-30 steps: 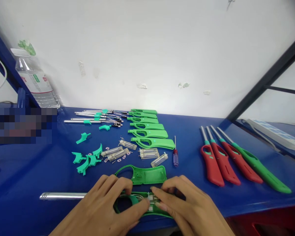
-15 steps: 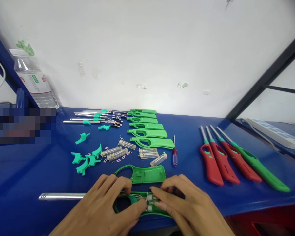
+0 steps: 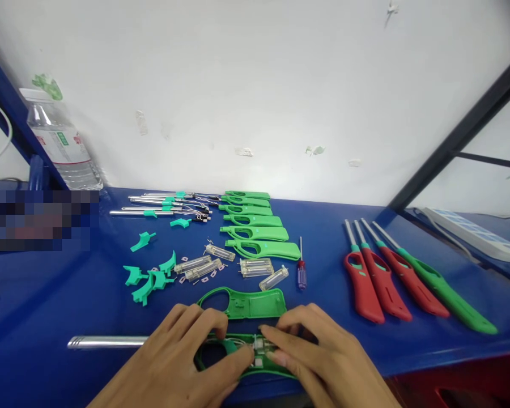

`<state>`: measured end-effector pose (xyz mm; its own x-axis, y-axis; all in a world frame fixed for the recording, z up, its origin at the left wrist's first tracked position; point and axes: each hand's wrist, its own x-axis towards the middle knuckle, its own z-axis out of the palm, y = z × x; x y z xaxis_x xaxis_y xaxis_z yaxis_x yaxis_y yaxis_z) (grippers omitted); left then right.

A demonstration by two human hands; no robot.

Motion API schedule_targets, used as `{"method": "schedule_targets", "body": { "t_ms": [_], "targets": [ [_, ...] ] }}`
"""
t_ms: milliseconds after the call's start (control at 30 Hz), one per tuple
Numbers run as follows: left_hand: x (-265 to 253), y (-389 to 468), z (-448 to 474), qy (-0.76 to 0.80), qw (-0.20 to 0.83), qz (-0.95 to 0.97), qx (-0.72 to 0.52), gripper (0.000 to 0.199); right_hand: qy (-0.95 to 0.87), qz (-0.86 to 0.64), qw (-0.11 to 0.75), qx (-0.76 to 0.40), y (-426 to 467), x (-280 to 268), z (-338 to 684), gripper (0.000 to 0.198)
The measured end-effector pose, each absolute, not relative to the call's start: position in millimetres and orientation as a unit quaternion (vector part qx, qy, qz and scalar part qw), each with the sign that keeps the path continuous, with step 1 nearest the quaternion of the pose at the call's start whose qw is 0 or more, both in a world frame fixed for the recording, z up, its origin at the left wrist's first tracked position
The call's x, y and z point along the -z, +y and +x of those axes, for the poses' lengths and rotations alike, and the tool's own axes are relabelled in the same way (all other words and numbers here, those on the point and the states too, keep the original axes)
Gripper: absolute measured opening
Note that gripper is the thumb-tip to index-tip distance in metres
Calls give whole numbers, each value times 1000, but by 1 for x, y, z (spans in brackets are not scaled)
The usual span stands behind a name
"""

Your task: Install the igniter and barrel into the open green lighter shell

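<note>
A green lighter shell half [image 3: 280, 371] lies open side up at the table's front, with a metal tube [image 3: 106, 342] reaching out to the left. My left hand [image 3: 187, 354] is closed on this shell around its trigger loop, its thumb pressing by thin white wires. From the right, my right hand [image 3: 329, 351] pinches a clear fuel tank [image 3: 260, 344] that sits in the shell; the fingers cover most of it. Just behind my hands rests the matching green shell half [image 3: 263, 304], inner side up.
Behind are clear tanks [image 3: 257, 266], teal triggers [image 3: 144, 289], green shells [image 3: 255, 233], wired metal tubes [image 3: 147, 213] and a screwdriver [image 3: 301, 275]. Red lighters [image 3: 363, 289] and a green lighter [image 3: 454, 300] lie right, near a power strip [image 3: 476, 232]. A bottle [image 3: 63, 147] stands back left.
The camera view has shifted slightly, so the whole scene sits a little lower. Both hands keep nearly the same grip on the shell and the tank.
</note>
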<state>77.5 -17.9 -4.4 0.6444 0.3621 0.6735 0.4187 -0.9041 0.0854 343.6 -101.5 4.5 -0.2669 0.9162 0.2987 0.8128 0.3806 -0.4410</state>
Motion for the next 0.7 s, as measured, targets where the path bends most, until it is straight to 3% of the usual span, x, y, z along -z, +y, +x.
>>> {"method": "schedule_targets", "body": {
  "t_ms": [133,300,533,700],
  "targets": [
    [-1,-18,73,-220,29,-927,303,42,-782,-542,279,-131,-98,-2,345,29],
    [5,-15,74,-200,46,-901,383,43,-779,-540,280,-155,-97,-5,347,38],
    [9,-15,73,-209,23,-901,380,38,-778,-518,329,-138,-103,-12,350,44],
    [9,-16,71,-216,31,-900,377,39,-748,-548,370,-69,-102,-11,351,12]
  ]
}}
